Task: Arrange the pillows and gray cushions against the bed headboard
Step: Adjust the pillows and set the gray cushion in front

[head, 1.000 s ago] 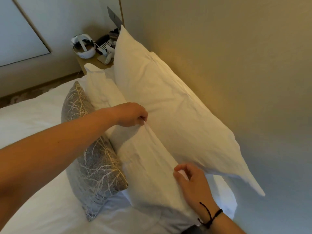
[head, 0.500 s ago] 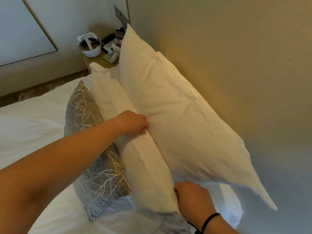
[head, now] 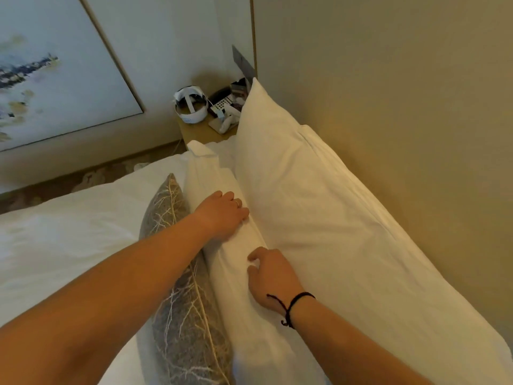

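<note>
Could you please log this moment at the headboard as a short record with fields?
setting: bed with white cover, beige headboard
back pillow: large white pillow leaning on the headboard
front pillow: smaller white pillow upright against the back one
cushion: gray cushion with branch pattern, standing in front of the front pillow
left hand: left hand resting on the front pillow's top edge
right hand: right hand, fingers curled on the same edge; grip unclear
nightstand: white headset, phone
</note>
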